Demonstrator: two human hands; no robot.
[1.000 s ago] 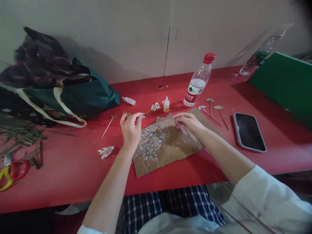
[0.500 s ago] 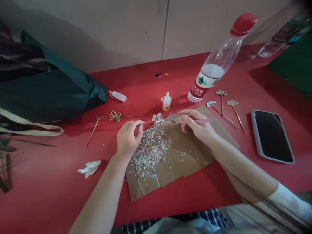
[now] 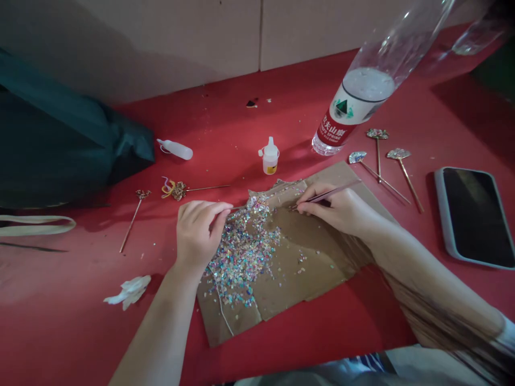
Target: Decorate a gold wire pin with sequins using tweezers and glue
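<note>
My left hand [image 3: 201, 230] pinches the thin stick of a hairpin between thumb and fingers. The hairpin's glittery head [image 3: 257, 202] points right, over the far edge of a heap of shiny shell-like chips [image 3: 241, 257]. In my right hand [image 3: 336, 209] is a pair of pinkish tweezers [image 3: 338, 190], held like a pen. Their tips are low over the cardboard [image 3: 281, 297], a short way right of the hairpin head. Whether they grip a chip is too small to tell. The chips lie spread on the cardboard's left half.
Behind the cardboard stand a small glue bottle [image 3: 271, 156] and a tilted-looking water bottle [image 3: 341, 112]. Another dropper bottle [image 3: 177, 149] lies left. Decorated hairpins [image 3: 406, 174] lie right, beside a phone [image 3: 477, 214]. More hairpins [image 3: 134, 222], crumpled tissue [image 3: 129, 292] and a dark green bag [image 3: 72, 145] are left.
The view has shifted closer and lower. My right hand has drawn the tweezers away from the hairpin head and turned their tips down toward the cardboard. My left hand keeps its pinch.
</note>
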